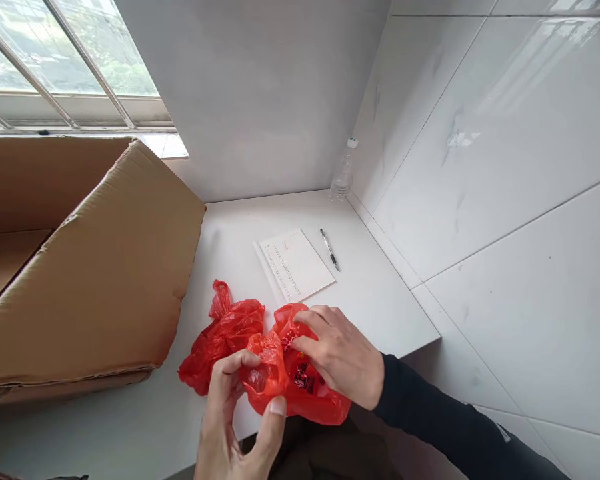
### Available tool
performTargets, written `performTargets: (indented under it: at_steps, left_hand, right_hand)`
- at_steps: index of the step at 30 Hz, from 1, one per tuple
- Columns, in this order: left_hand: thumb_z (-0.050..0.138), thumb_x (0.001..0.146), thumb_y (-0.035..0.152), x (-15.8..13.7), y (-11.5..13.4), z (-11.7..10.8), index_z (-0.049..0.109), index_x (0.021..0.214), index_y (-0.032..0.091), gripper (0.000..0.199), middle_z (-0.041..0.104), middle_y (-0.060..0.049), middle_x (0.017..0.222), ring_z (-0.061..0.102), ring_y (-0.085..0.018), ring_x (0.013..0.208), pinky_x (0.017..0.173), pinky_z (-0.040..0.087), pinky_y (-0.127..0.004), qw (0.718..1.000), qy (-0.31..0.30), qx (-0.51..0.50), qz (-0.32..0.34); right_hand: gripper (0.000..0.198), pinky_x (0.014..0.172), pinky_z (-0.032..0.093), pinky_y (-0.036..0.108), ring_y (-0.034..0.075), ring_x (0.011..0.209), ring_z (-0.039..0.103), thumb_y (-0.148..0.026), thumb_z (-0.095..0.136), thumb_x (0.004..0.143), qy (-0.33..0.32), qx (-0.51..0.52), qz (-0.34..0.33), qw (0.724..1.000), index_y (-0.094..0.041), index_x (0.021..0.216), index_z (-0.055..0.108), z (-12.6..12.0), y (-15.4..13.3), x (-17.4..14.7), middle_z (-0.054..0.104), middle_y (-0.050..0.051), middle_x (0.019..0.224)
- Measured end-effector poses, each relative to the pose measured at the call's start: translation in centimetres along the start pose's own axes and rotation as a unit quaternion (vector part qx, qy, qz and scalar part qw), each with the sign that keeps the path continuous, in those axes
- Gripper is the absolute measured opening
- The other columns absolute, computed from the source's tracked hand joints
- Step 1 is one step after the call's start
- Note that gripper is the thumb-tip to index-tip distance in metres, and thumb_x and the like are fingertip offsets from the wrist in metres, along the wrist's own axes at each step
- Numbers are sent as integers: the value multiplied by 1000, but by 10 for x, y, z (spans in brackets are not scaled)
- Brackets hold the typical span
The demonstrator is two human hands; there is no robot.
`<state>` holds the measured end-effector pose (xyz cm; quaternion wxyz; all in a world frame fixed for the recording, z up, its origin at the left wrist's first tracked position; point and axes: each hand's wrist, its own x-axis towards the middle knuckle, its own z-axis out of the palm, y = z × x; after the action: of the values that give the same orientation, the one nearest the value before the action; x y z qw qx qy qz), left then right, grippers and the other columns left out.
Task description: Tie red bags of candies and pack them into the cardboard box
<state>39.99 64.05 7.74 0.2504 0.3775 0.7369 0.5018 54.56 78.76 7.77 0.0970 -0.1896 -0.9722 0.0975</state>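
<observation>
An opened red plastic bag (325,407) is at the front edge of the table, in front of me. Small shiny dark-and-red wrapped pieces (303,378) show inside its mouth. My left hand (245,407) grips the bag's left side, thumb and fingers curled around the thin film. From the right, my right hand (337,350) has its fingers curled at the far rim, thumb dipping into the mouth near a red patterned piece. Whether that piece is touched, I cannot tell. Beside my left hand lies a second red plastic bag (225,333), its top twisted or knotted.
A large open cardboard box (125,267) stands on the left of the white table (390,300). A printed white booklet (300,263) and a pen (330,250) lie beyond the bags. A clear bottle (342,175) stands in the back corner by the tiled wall.
</observation>
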Motion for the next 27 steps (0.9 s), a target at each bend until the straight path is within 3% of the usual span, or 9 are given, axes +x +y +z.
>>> performTargets:
  at_steps: [4,7,10,13,15,18,20,25,27]
  left_hand:
    - [69,83,49,-1,3,5,54,93,27,28,58,2,81,59,-17,72,68,52,-26,998,34,-6,-43]
    - [65,87,51,-2,0,4,56,88,25,27,57,2,80,56,-16,70,62,50,-24,996,36,-24,-72]
    - [61,90,51,-4,1,5,58,85,24,27,57,2,76,53,-15,67,57,47,-22,998,36,-17,-55]
    - [60,91,49,-4,7,7,62,85,24,25,57,2,73,51,-15,65,56,45,-22,998,52,-7,-19]
    - [59,92,47,-4,10,7,65,90,24,24,57,2,71,50,-15,63,55,44,-22,998,66,6,-3]
    - [57,94,45,-5,6,5,66,94,26,22,62,2,76,55,-15,67,58,46,-21,997,74,21,10]
    - [57,95,43,-5,1,4,66,92,26,19,68,2,87,61,-15,77,65,48,-20,997,76,17,18]
    - [57,95,41,-6,-3,4,65,92,28,16,68,3,88,63,-14,82,65,49,-18,997,70,2,32]
    - [57,95,39,-6,0,5,65,91,28,15,68,3,87,62,-13,77,62,48,-17,997,70,6,42]
  right_hand:
    - [24,94,52,48,31,114,51,-9,60,89,-15,-57,114,992,-15,109,70,-8,6,-4,60,15,125]
    - [24,93,51,53,35,116,50,-13,61,90,22,-87,187,978,-17,112,70,-27,4,-11,57,17,127]
    - [31,97,51,42,27,118,51,-9,52,93,29,-5,79,996,-20,118,65,-33,-4,-9,56,12,131]
    - [32,75,54,31,20,95,60,-4,51,89,-101,60,-10,993,-18,115,63,-15,-3,2,63,8,110]
    - [35,72,52,35,25,94,60,-4,58,82,-168,9,2,986,-15,115,63,2,6,9,64,11,107]
    - [55,79,49,39,30,104,58,-7,65,77,-196,-47,23,979,-16,130,56,19,22,13,62,15,119]
    - [59,76,47,36,28,99,60,-8,66,76,-203,-48,41,977,-19,133,54,22,30,13,65,13,112]
    - [20,70,46,32,27,94,63,-10,54,88,-183,-66,120,973,-14,105,64,17,35,10,68,13,97]
    - [20,64,45,33,26,82,66,-19,45,97,-184,-70,148,969,-14,97,64,15,33,8,69,12,86]
